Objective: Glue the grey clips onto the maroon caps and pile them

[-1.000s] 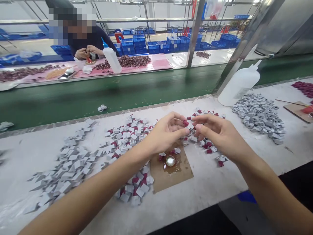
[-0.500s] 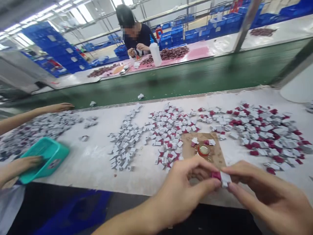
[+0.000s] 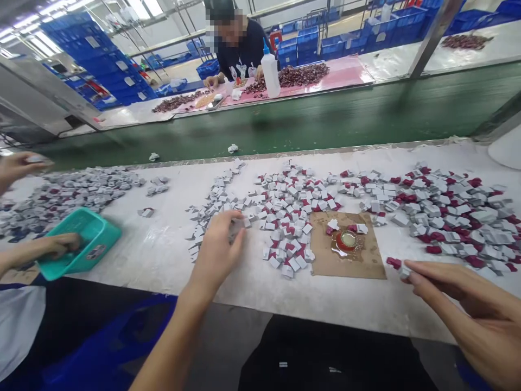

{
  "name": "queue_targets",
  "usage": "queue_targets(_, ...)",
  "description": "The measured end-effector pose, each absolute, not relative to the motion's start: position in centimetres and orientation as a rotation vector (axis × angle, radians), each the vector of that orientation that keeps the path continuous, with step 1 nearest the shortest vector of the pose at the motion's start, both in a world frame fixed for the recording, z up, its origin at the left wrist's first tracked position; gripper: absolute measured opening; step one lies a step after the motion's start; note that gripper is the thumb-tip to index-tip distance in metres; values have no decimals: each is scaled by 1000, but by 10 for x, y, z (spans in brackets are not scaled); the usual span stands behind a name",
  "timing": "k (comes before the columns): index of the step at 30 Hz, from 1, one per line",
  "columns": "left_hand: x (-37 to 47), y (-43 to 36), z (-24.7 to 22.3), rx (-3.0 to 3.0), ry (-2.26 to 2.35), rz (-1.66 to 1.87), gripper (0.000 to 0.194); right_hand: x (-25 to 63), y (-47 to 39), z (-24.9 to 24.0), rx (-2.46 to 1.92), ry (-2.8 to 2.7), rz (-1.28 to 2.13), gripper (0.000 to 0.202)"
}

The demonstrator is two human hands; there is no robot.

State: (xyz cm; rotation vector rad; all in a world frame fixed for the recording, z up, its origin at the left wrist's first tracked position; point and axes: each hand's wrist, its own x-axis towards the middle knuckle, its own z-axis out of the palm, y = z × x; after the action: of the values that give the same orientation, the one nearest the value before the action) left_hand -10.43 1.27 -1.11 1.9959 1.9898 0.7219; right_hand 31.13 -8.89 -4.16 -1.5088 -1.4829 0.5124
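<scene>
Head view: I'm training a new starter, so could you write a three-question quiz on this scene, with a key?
1. True or false: the right hand pinches a grey-and-maroon piece.
2. What colour is the tub that a neighbour's hand dips into? A) red B) teal C) yellow
3. Fill in: the left hand is on the picture's ____ side of the brown card.
Key: 1 true; 2 B; 3 left.

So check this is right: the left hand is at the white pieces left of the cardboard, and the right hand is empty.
Not quite: the right hand isn't empty; the head view shows a maroon-and-white piece in its fingers. The left hand is indeed at the white pieces left of the cardboard.
</scene>
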Motion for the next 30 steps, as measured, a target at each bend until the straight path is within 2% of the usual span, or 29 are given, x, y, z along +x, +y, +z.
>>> queue_targets(4, -107, 20, -11, 2013, 1954, 673, 21, 282, -67, -28, -1456, -1524, 535, 10)
queue_targets(13, -103, -2, -15, 2130, 1841, 547, 34, 264, -44, -28, -1416, -1619, 532, 13)
queue_targets(21, -108, -1, -16, 2079, 1759, 503, 24, 256, -44, -23, -1417, -1551, 556, 14)
queue_targets(26, -96, -8, -7, 1955, 1754, 597, 31, 256, -42, -24, -1431, -1554, 566, 15)
queue_targets(30, -66, -18, 3, 1785, 1678, 817, 21, 254, -41, -20, -1434, -1550, 567, 13)
